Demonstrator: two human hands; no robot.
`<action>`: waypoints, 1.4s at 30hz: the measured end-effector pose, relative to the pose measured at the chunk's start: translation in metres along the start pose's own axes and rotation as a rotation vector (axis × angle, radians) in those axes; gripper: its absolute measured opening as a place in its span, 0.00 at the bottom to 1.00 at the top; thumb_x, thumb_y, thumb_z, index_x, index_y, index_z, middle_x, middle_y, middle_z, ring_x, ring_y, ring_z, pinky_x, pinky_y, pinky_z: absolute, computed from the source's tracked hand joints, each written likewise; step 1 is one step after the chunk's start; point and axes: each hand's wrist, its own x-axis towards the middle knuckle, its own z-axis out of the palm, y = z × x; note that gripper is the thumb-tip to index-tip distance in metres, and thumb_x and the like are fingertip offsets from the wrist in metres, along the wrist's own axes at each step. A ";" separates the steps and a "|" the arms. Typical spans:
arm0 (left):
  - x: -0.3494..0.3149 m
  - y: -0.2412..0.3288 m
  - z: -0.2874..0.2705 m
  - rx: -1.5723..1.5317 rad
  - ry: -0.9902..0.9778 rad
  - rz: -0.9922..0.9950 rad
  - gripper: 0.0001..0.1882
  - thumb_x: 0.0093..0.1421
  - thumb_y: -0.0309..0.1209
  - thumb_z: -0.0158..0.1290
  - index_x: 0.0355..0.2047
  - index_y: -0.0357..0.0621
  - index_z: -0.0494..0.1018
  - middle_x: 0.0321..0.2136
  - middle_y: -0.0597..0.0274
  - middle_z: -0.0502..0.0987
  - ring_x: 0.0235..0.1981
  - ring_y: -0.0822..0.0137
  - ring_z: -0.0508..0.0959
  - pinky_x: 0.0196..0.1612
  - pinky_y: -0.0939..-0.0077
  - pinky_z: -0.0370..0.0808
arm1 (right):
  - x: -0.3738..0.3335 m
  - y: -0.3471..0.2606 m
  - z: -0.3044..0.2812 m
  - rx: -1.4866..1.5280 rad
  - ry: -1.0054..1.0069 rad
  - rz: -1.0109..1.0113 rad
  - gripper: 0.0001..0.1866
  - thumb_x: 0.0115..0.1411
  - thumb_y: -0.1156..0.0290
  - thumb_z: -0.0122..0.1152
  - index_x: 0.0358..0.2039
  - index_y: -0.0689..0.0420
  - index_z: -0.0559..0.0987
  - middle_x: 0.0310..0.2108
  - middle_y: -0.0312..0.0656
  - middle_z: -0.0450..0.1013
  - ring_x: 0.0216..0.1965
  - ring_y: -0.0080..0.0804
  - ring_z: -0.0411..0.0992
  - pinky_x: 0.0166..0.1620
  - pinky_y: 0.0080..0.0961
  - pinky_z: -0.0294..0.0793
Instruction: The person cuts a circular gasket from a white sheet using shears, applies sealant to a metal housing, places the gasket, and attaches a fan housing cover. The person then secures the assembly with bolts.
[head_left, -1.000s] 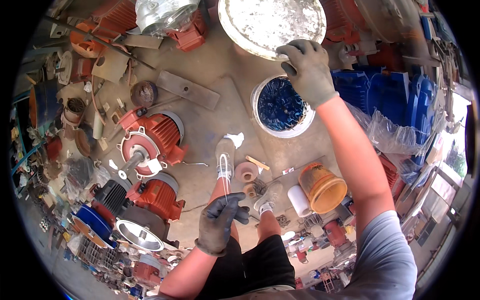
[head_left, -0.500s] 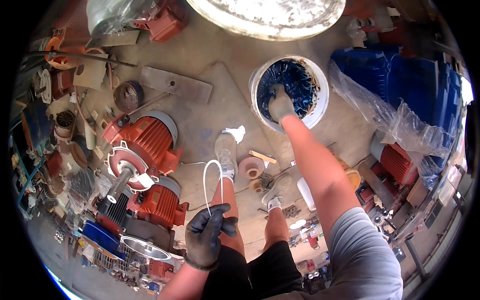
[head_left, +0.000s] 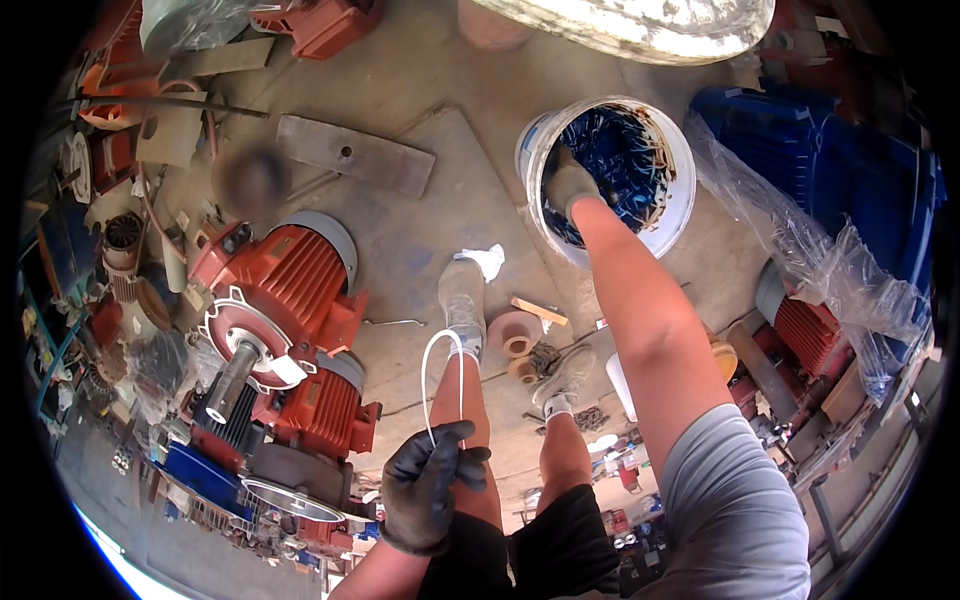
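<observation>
My left hand [head_left: 425, 490], in a dark work glove, is closed in a pinch on a thin white plastic strip [head_left: 425, 375], bent into a tall loop that stands above the fingers. The strip looks like a cable tie. My right hand [head_left: 572, 190], in a grey glove, reaches down inside a white bucket [head_left: 680, 200] at the upper right. Glossy dark blue material [head_left: 625, 160] fills the bucket, with pale and brownish strips along its inner wall. The right fingers are hidden down there, so their grip does not show.
Red electric motors [head_left: 285, 275] stand on the left, one with its shaft toward me. A flat metal bar [head_left: 345, 155] lies on the floor. Blue housings [head_left: 830, 165] with clear plastic film stand at right. A pale round lid-like surface [head_left: 640, 25] overhangs the top.
The view has shifted slightly, and the bucket appears further right. My right hand has moved toward the bucket's left inner side. The left hand keeps its pinch on the white strip.
</observation>
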 end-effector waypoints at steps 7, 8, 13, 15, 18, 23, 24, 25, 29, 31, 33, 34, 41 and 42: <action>-0.018 -0.002 0.006 -0.041 -0.032 0.077 0.16 0.77 0.32 0.51 0.54 0.29 0.78 0.27 0.54 0.84 0.27 0.66 0.84 0.51 0.64 0.83 | -0.089 -0.007 -0.048 1.381 0.223 0.074 0.17 0.67 0.80 0.46 0.56 0.60 0.71 0.70 0.50 0.70 0.33 0.37 0.80 0.37 0.31 0.80; -0.024 -0.004 0.010 -0.020 -0.025 0.098 0.17 0.77 0.32 0.50 0.55 0.29 0.78 0.27 0.55 0.84 0.27 0.66 0.83 0.51 0.63 0.83 | -0.105 -0.005 -0.056 1.541 0.237 0.111 0.16 0.67 0.83 0.46 0.54 0.59 0.71 0.70 0.47 0.70 0.25 0.24 0.73 0.28 0.24 0.73; -0.064 -0.030 0.032 -0.015 -0.040 0.207 0.18 0.78 0.36 0.51 0.54 0.31 0.77 0.24 0.57 0.81 0.25 0.67 0.82 0.52 0.57 0.85 | -0.235 0.025 -0.114 2.175 0.218 -0.020 0.18 0.66 0.79 0.46 0.54 0.51 0.74 0.62 0.42 0.76 0.27 0.25 0.65 0.31 0.24 0.66; -0.089 -0.042 0.044 0.000 -0.061 0.256 0.18 0.78 0.36 0.51 0.54 0.31 0.77 0.24 0.58 0.81 0.25 0.67 0.82 0.52 0.57 0.84 | -0.289 0.046 -0.125 2.421 0.109 -0.042 0.15 0.67 0.75 0.48 0.52 0.49 0.75 0.68 0.44 0.72 0.27 0.23 0.64 0.31 0.21 0.64; -0.128 -0.071 0.061 0.022 -0.087 0.307 0.18 0.78 0.36 0.51 0.56 0.32 0.76 0.25 0.58 0.81 0.25 0.67 0.82 0.52 0.58 0.84 | -0.374 0.081 -0.145 2.632 -0.104 -0.245 0.16 0.66 0.75 0.51 0.51 0.52 0.81 0.71 0.47 0.70 0.26 0.22 0.64 0.31 0.21 0.65; -0.234 -0.109 0.097 0.109 -0.135 0.431 0.21 0.79 0.37 0.50 0.61 0.31 0.73 0.30 0.59 0.81 0.29 0.66 0.83 0.50 0.62 0.84 | -0.538 0.153 -0.186 2.833 -0.319 -0.519 0.18 0.64 0.76 0.55 0.52 0.54 0.85 0.74 0.51 0.65 0.26 0.21 0.66 0.31 0.20 0.66; -0.254 -0.120 0.097 0.114 -0.196 0.492 0.23 0.80 0.39 0.48 0.63 0.31 0.70 0.32 0.59 0.81 0.32 0.64 0.84 0.49 0.62 0.83 | -0.571 0.169 -0.193 2.817 -0.335 -0.541 0.18 0.64 0.76 0.56 0.52 0.54 0.85 0.75 0.51 0.63 0.26 0.21 0.66 0.32 0.20 0.67; -0.271 -0.127 0.104 0.089 -0.232 0.501 0.24 0.80 0.40 0.47 0.64 0.31 0.70 0.32 0.59 0.81 0.32 0.64 0.84 0.49 0.62 0.83 | -0.603 0.188 -0.196 2.825 -0.333 -0.584 0.18 0.65 0.76 0.56 0.52 0.53 0.84 0.74 0.51 0.64 0.27 0.21 0.66 0.32 0.20 0.67; -0.346 -0.159 0.134 0.090 -0.317 0.470 0.25 0.79 0.43 0.46 0.63 0.33 0.71 0.32 0.60 0.81 0.31 0.62 0.83 0.50 0.57 0.83 | -0.741 0.264 -0.183 2.815 -0.189 -0.671 0.17 0.66 0.75 0.56 0.54 0.50 0.82 0.73 0.50 0.66 0.28 0.21 0.66 0.33 0.22 0.68; -0.381 -0.179 0.149 0.115 -0.380 0.378 0.24 0.79 0.42 0.47 0.63 0.34 0.71 0.32 0.61 0.81 0.30 0.61 0.83 0.50 0.56 0.83 | -0.815 0.303 -0.142 2.810 -0.001 -0.630 0.16 0.67 0.73 0.57 0.54 0.50 0.81 0.73 0.49 0.66 0.28 0.21 0.66 0.33 0.22 0.68; -0.413 -0.205 0.162 0.303 -0.487 0.403 0.25 0.79 0.44 0.46 0.62 0.35 0.72 0.32 0.61 0.81 0.30 0.62 0.83 0.50 0.56 0.83 | -0.899 0.332 -0.083 2.826 0.247 -0.414 0.10 0.72 0.64 0.57 0.49 0.47 0.83 0.70 0.47 0.70 0.27 0.20 0.65 0.32 0.20 0.66; -0.429 -0.215 0.164 0.400 -0.556 0.428 0.25 0.80 0.44 0.45 0.63 0.34 0.72 0.32 0.60 0.81 0.30 0.64 0.83 0.50 0.57 0.84 | -0.936 0.340 -0.047 2.872 0.319 -0.341 0.10 0.72 0.63 0.56 0.48 0.47 0.83 0.69 0.47 0.71 0.26 0.20 0.65 0.32 0.20 0.66; -0.474 -0.301 0.154 0.871 -0.959 0.367 0.30 0.77 0.49 0.51 0.62 0.31 0.70 0.31 0.61 0.82 0.30 0.68 0.82 0.47 0.64 0.82 | -1.217 0.250 0.226 3.139 1.201 0.172 0.21 0.76 0.43 0.52 0.46 0.46 0.82 0.63 0.46 0.77 0.24 0.20 0.61 0.29 0.21 0.63; -0.480 -0.316 0.148 0.889 -1.007 0.346 0.30 0.77 0.48 0.51 0.63 0.30 0.70 0.31 0.60 0.83 0.30 0.67 0.82 0.47 0.66 0.82 | -1.251 0.225 0.255 3.154 1.325 0.193 0.23 0.75 0.42 0.52 0.46 0.47 0.83 0.62 0.47 0.78 0.24 0.21 0.63 0.29 0.21 0.64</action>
